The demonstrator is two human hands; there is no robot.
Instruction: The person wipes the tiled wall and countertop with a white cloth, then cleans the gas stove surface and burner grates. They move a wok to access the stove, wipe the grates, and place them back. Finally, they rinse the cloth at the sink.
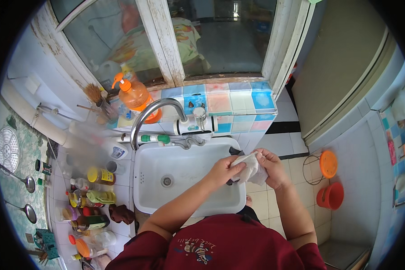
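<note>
A crumpled whitish cloth [248,168] is held between both hands over the right end of the white sink [189,199]. My left hand [224,171] grips its left side, thumb on top. My right hand [271,167] pinches its upper right edge, and part of the cloth hangs below the fingers. Behind it, dark fabric [235,151] lies over the sink's right rim, partly hidden. The curved chrome faucet [145,113] arches over the sink's left part; no water is seen running. The drain [167,181] is uncovered.
An orange pump bottle [135,96] stands on the tiled ledge behind the sink. Several bottles and jars, among them a yellow-lidded jar [101,176], crowd the left counter. A brown cloth [122,214] lies near the sink's left edge. A red bucket [330,196] and an orange stool [328,164] are at right.
</note>
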